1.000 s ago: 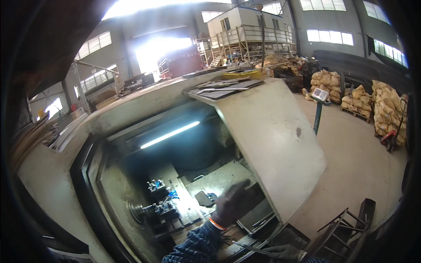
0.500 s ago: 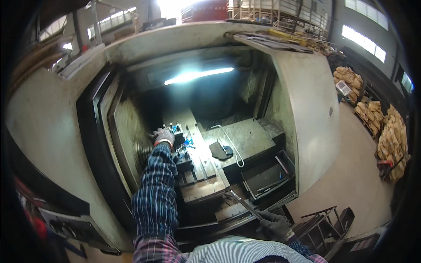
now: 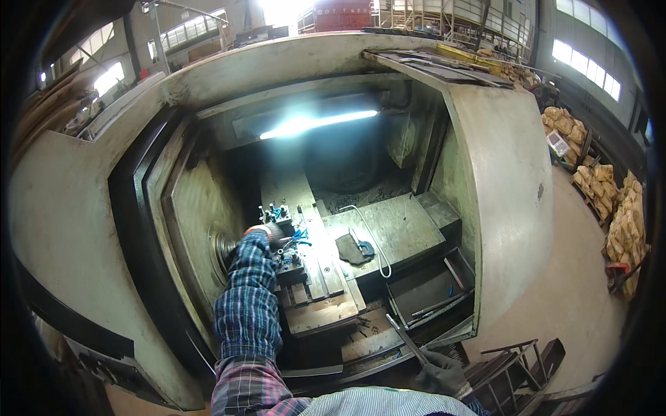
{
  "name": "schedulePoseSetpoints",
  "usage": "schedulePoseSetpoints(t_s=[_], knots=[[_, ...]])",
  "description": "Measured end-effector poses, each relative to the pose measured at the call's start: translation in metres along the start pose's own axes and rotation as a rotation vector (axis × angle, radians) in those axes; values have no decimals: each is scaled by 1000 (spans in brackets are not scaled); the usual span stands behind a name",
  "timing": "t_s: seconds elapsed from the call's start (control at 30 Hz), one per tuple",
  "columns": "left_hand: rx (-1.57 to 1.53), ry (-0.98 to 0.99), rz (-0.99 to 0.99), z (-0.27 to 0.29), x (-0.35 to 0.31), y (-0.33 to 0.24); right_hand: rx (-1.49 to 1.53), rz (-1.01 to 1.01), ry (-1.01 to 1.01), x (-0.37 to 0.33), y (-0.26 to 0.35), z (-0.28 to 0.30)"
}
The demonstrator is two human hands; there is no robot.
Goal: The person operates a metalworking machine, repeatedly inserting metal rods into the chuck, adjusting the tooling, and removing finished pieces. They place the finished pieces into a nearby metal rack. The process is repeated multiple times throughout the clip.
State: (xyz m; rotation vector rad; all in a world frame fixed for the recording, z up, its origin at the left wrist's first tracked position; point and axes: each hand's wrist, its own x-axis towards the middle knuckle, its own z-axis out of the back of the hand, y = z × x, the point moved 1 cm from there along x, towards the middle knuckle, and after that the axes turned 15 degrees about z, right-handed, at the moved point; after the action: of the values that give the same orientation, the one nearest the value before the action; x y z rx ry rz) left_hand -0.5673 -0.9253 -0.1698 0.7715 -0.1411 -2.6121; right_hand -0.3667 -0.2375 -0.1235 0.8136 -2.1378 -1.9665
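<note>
Inside a lathe, my left hand [image 3: 273, 234] in a glove reaches between the spindle [image 3: 223, 244] on the left and the tool holders on the cross slide. The far tool holder [image 3: 276, 213] and the near one [image 3: 290, 262] carry bolts and blue-marked parts. My left fingers are mostly hidden, so any hold cannot be made out. Low on the right, my right hand [image 3: 442, 374], in a dark glove, is closed around a long metal bar-like tool [image 3: 408, 340], its free end pointing up and left.
On the flat metal cover [image 3: 409, 232] lie a dark cloth [image 3: 352, 251], a blue C-shaped micrometer [image 3: 366, 248] and a bent white rod [image 3: 374, 239]. A tray [image 3: 423, 291] holds thin bars. The machine's door [image 3: 135, 229] edges the left; a metal rack [image 3: 510, 367] stands lower right.
My left hand has come back from the far tool holder toward the gap between the two, its fingers less visible. My right hand still grips the bar-like tool. The view has shifted slightly.
</note>
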Motion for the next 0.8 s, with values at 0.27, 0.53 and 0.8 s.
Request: schedulePoseSetpoints(t_s=[0.27,0.53,0.8], knots=[[-343,4,-144,91,-98,-192,62,-13,-32,12,9,-7],[-516,-33,542,1,-33,-15,19,7,83,27,23,-3],[-880,-358,669,59,-141,-32,-146,196,247,119,63,-61]])
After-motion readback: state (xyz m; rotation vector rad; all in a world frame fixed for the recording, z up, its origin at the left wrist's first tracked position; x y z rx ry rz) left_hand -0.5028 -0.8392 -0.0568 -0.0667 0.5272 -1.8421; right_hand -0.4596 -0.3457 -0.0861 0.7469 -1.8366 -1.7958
